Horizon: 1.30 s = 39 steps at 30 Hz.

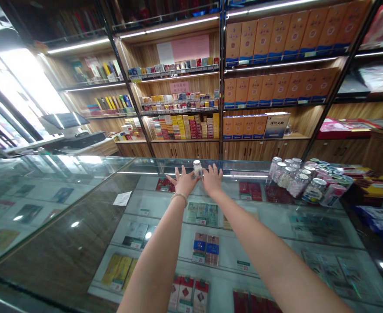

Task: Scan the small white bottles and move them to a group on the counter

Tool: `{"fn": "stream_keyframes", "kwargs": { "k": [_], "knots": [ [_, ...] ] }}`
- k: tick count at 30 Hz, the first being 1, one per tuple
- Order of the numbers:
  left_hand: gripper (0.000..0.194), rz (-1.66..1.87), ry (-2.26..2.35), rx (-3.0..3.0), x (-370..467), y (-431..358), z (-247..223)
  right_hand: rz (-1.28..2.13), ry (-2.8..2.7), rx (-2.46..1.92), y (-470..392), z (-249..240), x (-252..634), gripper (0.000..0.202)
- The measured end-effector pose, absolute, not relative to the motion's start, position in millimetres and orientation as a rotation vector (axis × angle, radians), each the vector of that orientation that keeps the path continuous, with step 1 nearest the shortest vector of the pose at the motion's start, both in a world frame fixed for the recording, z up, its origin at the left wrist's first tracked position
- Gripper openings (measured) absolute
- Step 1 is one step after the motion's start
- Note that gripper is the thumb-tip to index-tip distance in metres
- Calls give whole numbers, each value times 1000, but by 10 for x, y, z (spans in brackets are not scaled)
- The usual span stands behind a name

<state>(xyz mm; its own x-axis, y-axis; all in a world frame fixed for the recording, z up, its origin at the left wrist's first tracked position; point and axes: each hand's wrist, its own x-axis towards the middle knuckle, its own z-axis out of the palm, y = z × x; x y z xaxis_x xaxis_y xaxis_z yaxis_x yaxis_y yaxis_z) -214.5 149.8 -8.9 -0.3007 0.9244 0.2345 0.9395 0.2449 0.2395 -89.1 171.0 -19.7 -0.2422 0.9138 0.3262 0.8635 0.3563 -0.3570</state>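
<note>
Both my arms reach far across a glass display counter (269, 217). A small clear jar with a white lid (197, 168) stands near the counter's far edge. My left hand (184, 181) is beside it on the left with fingers spread, a bead bracelet on the wrist. My right hand (212, 178) touches the jar from the right, fingers also apart. Whether either hand actually grips the jar is hard to tell; they flank it on both sides.
A cluster of several similar lidded jars (295, 178) sits on the counter at the right. Cigarette packs lie under the glass. Wooden shelves (181, 121) with boxed goods line the back wall. A till with a screen (64, 126) stands at left. A paper slip (122, 198) lies on the glass.
</note>
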Motion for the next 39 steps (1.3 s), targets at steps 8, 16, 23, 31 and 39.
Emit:
{"fn": "stream_keyframes", "kwargs": {
  "k": [8,16,23,31,39],
  "knots": [
    [78,-480,-2437,-1739,-2124,1489,-103,117,-2070,-1640,1723,-235,-946,67],
    [93,-477,-2470,-1718,-2090,1464,-63,145,-2039,-1698,1714,-222,-948,77],
    [90,-531,-2460,-1723,-2099,1442,-52,210,-2038,-1703,1689,-163,-887,74],
    [88,-557,-2411,-1712,-2118,1348,10,193,-2105,-1713,1587,-87,-713,71],
    [83,-540,-2430,-1708,-2039,1079,216,109,-2219,-1606,1342,79,-295,67]
  ]
}}
